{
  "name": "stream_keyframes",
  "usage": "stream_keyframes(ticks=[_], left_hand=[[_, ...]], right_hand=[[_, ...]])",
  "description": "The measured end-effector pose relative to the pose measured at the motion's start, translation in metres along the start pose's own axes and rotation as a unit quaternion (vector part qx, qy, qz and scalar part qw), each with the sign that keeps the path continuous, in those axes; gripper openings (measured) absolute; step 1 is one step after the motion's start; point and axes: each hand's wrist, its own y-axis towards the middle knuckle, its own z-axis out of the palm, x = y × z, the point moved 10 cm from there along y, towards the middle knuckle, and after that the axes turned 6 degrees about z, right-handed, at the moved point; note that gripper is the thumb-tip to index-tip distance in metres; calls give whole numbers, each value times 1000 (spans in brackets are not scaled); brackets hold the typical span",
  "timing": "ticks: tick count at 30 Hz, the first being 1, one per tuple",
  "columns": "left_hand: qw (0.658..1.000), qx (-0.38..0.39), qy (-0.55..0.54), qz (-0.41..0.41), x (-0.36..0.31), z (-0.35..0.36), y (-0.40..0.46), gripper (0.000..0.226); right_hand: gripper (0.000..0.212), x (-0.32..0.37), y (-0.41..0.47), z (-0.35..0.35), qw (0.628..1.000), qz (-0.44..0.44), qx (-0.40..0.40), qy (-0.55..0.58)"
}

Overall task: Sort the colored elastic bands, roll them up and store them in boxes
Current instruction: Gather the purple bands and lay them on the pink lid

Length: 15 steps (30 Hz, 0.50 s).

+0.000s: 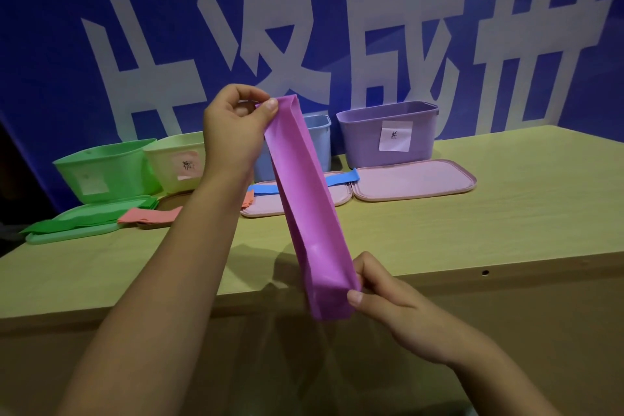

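Observation:
A purple elastic band [309, 203] is held stretched in the air above the table's front edge. My left hand [234, 125] pinches its upper end between thumb and fingers. My right hand [381, 294] pinches its lower end. Behind stand a green box [108, 169], a pale yellow box [179, 159], a blue box [320, 142] partly hidden by the band, and a purple box [388, 132] with a paper label. Green bands [84, 218], pink bands [150, 214] and a blue band [341, 177] lie on the lids.
Lids lie flat in front of the boxes: a green lid [71, 235], a pink lid [417, 179] at right and another pink lid [266, 208] in the middle. The wooden table [506, 213] has bare surface at right. A blue banner [304, 27] with large white characters hangs behind.

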Motion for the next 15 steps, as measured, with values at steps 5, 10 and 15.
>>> stream_keyframes(ticks=[5,10,15], left_hand=[[1000,4,-3,7,-4,-3,1,14],[1000,-25,-11,6,-6,-14,4,14],[998,-49,-4,27,-21,-33,14,10]], right_hand=[[19,-4,2,7,993,25,80,86],[31,-22,6,4,990,48,18,128],[22,-35,4,-7,987,48,-89,126]])
